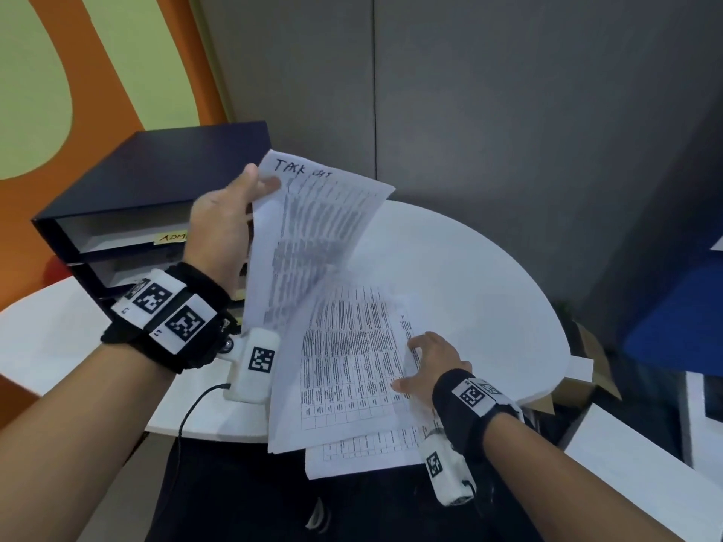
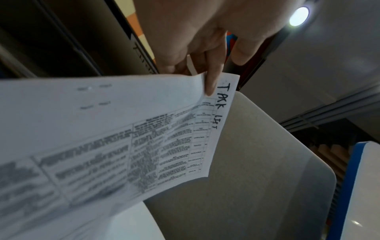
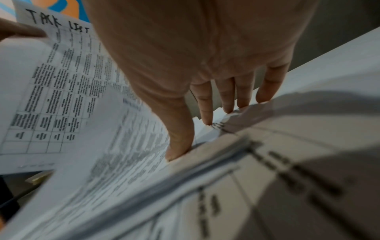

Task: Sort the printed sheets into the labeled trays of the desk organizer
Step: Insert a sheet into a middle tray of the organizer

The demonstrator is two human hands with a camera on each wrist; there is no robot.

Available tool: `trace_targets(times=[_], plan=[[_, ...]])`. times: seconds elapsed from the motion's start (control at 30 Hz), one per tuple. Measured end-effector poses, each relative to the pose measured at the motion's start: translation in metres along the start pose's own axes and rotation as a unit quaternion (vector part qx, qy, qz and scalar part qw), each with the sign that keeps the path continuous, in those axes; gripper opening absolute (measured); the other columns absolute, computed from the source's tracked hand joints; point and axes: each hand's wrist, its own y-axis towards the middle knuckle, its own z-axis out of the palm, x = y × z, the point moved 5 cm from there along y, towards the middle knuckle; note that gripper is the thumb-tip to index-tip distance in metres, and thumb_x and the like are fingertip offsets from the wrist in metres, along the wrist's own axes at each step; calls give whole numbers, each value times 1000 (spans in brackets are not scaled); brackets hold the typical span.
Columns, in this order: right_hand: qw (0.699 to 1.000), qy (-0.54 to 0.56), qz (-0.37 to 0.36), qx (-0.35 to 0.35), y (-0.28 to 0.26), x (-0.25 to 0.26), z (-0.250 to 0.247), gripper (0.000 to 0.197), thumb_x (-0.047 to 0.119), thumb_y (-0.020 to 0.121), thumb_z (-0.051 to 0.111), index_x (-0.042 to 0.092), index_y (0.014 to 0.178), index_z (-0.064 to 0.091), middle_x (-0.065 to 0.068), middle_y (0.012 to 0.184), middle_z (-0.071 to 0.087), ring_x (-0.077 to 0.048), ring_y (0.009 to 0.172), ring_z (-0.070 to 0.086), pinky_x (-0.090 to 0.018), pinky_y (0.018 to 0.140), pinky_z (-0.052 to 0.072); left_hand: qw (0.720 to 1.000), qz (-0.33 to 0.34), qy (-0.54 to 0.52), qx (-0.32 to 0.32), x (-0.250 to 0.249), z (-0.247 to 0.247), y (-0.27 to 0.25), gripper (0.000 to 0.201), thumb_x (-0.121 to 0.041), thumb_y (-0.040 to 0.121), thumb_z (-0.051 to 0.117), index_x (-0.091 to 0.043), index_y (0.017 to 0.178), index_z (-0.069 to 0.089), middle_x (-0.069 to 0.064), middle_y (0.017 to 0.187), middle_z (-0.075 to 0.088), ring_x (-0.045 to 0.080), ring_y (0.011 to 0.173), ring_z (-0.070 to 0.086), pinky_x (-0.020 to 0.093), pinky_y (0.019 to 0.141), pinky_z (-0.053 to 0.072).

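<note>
Overhead, a printed sheet [image 1: 313, 232] headed by hand "TASK LIST" is seen lifted at its top corner by the left hand [image 1: 223, 224], thumb on the face and fingers behind, so that the heading can be read against the tray labels. It hangs in front of the dark desk organizer [image 1: 148, 178], on whose upper tray a yellow label [image 1: 170, 237] is partly hidden by the wrist. The right hand [image 1: 430, 361] lies flat on the remaining stack [image 1: 352, 369] at the white desk [image 1: 469, 275] edge, probably to keep it from sliding.

From the left wrist, the held sheet [image 2: 115, 133] is shown pinched between thumb and fingers [image 2: 211, 81], its free end drooping and blurred.

From the right wrist, straight fingers [image 3: 205, 104] are pressed on the stack [image 3: 133, 162]; nothing is grasped, so this grip is open. The lifted sheet [image 3: 57, 78] appears beyond.
</note>
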Motion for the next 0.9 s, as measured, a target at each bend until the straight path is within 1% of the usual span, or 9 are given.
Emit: trace_targets(times=[0.07, 0.13, 0.3, 0.43, 0.53, 0.63, 0.73, 0.8, 0.9], plan=[[1000, -2, 1, -1, -1, 0, 0, 77, 50, 71, 77, 32, 136, 42, 12, 153, 27, -11, 138, 32, -42, 111, 27, 1000, 16, -23, -14, -11, -7, 1, 37, -38, 101, 50, -8, 104, 72, -1, 80, 77, 10, 70, 71, 20, 59, 54], [1000, -5, 2, 0, -2, 1, -1, 76, 48, 73, 76, 31, 137, 41, 12, 152, 27, -11, 138, 32, -41, 110, 27, 998, 45, -28, -24, -20, -14, 3, 33, -36, 99, 53, -11, 97, 74, -2, 83, 77, 14, 77, 72, 27, 71, 55], [1000, -7, 2, -5, -7, 7, -4, 65, 43, 78, 71, 29, 134, 42, 11, 145, 35, -13, 132, 38, -40, 106, 31, 995, 87, -43, -4, -39, -16, -8, 26, -23, 95, 58, -17, 76, 74, -5, 73, 73, 11, 66, 66, 21, 59, 47], [999, 25, 2, -22, -10, 15, -9, 62, 36, 84, 65, 29, 139, 39, 10, 146, 37, -14, 132, 40, -38, 107, 28, 992, 94, -83, -4, -46, -20, -10, 16, -18, 95, 61, -8, 92, 73, -1, 80, 74, 18, 75, 65, 27, 69, 50], [998, 49, -11, -31, -12, 21, -12, 61, 33, 85, 64, 29, 140, 39, 9, 149, 35, -15, 132, 42, -38, 109, 27, 988, 119, -94, -11, -55, -24, -13, 23, -20, 94, 61, 1, 101, 69, 10, 89, 69, 27, 81, 58, 37, 74, 43], [993, 100, -22, -60, -14, 28, -18, 56, 33, 86, 63, 30, 137, 42, 6, 144, 44, -17, 122, 51, -38, 109, 34, 985, 135, -110, -12, -63, -27, -17, 27, -21, 93, 62, 3, 103, 70, 18, 97, 62, 30, 83, 51, 39, 70, 37], [969, 221, -53, -95, -14, 40, -25, 51, 36, 89, 62, 28, 136, 43, 3, 139, 50, -19, 120, 54, -37, 105, 40, 985, 123, -120, -19, -67, -26, -20, 17, -21, 90, 62, -6, 87, 69, 13, 89, 62, 28, 78, 53, 37, 65, 36], [940, 318, -75, -102, -16, 51, -28, 53, 41, 94, 55, 24, 141, 37, 3, 138, 49, -19, 125, 50, -30, 102, 40, 988, 93, -123, -9, -58, -20, -23, 19, -22, 89, 61, -10, 78, 70, 5, 82, 69, 26, 75, 62, 32, 65, 44], [893, 434, -77, -87, -19, 63, -33, 58, 48, 98, 42, 24, 148, 26, 1, 139, 46, -17, 125, 48, -27, 100, 36, 993, 8, -118, 20, -23, -7, -27, 28, -33, 81, 59, -10, 88, 73, 5, 89, 77, 19, 78, 71, 25, 63, 53]])
